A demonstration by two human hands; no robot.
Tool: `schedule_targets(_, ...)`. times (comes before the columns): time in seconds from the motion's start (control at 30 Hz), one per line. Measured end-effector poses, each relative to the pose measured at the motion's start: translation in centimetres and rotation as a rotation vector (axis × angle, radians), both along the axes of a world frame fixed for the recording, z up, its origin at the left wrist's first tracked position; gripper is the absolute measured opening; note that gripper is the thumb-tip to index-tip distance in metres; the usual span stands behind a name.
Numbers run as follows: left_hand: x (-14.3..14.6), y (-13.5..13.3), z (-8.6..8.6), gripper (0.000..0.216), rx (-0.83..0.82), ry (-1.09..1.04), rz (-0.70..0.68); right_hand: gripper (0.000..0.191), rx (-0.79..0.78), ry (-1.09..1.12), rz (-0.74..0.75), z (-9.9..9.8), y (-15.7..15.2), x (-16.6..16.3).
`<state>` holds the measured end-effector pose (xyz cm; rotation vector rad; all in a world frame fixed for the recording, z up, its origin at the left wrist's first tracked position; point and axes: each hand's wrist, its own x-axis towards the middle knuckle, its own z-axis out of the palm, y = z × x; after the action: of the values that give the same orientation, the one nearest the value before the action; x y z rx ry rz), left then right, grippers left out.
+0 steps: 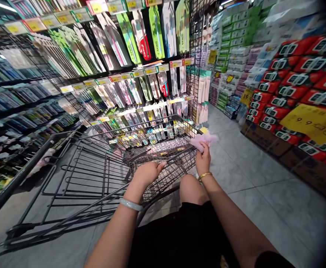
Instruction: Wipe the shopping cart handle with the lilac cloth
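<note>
Both hands grip: left hand [147, 173] cart handle [163, 163], right hand [203, 160] pink packet [203, 139].

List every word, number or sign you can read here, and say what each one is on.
"9.9", roughly, handwritten on the yellow price sign in front of the red packs; the characters after it are unclear.
Lettering on the green toothbrush packs: too blurred to read.
Yellow shelf price tags: too small to read.
White labels on the red packs: blurred.
The pink packet in the right hand: no readable text.
</note>
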<state>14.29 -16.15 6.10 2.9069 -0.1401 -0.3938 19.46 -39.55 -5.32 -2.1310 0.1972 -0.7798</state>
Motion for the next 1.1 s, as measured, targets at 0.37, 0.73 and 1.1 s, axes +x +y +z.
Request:
schedule_targets(0.37,0.3,2.1,0.2,0.075,0.024,0.101,0.082,0.048,0.037,-0.069,0.221,-2.4,4.4,-2.3)
schedule_targets(0.73,0.3,1.9,0.6,0.076,0.069,0.148,0.134,0.034,-0.024,0.092,0.279,-2.6,9.0,-6.1)
schedule_targets(1.1,0.6,1.9,0.6,0.079,0.053,0.162,0.146,0.035,0.198,0.183,0.119,-2.3,8.6,-3.7)
